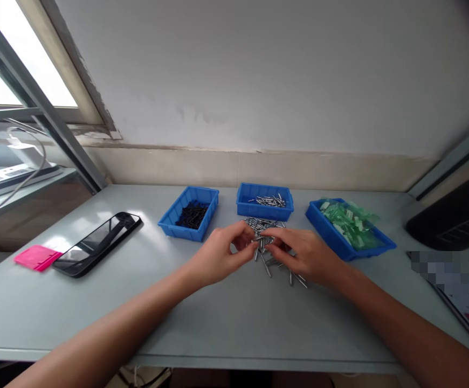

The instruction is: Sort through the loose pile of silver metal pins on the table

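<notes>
A loose pile of thin silver metal pins [266,265] lies on the grey table, directly under and between my hands. My left hand [224,250] reaches in from the left, its thumb and forefinger curled together at the pile, with a small silver pin at their tips. From the right, my right hand [299,250] bends its fingers over the same pins, fingertips close to those of the left. What the right fingertips grip is too small and partly hidden. Behind the pile, a blue tray [263,210] holds more silver pins [272,201].
At the left back, a blue tray [184,231] contains black screw-like pieces [193,214]. A blue tray [331,237] of green plastic packets [351,223] stands at the right. A phone [97,245] and pink case [38,257] lie left; a black object [453,210] stands far right.
</notes>
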Tool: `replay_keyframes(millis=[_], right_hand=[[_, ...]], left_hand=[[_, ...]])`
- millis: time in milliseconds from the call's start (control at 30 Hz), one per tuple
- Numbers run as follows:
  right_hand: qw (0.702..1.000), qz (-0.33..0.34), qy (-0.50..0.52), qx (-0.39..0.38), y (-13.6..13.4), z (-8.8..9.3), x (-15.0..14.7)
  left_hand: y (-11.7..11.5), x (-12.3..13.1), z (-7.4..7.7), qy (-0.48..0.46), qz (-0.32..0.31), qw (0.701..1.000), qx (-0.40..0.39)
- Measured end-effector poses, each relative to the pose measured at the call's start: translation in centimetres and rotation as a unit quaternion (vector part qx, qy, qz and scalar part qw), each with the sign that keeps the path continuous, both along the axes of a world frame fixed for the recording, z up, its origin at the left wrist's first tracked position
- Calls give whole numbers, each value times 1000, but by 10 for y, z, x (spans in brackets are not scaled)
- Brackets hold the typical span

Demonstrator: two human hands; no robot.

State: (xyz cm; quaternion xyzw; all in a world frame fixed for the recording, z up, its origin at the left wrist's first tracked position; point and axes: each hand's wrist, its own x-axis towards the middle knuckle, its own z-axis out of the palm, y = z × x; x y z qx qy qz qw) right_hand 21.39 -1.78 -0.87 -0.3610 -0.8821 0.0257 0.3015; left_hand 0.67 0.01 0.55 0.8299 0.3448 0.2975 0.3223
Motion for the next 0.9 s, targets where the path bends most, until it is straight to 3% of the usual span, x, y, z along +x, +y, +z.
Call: replay_keyframes(millis=[267, 633, 900], right_hand=[[999, 20, -11, 24, 3, -3, 1], [999, -53, 2, 13, 6, 1, 5], [999, -5, -53, -12, 5, -3, 3]], left_hand=[[1, 1, -2, 58, -11, 998, 6], [6, -1, -4, 41, 33, 998, 41], [5, -1, -1, 31, 31, 997, 61]])
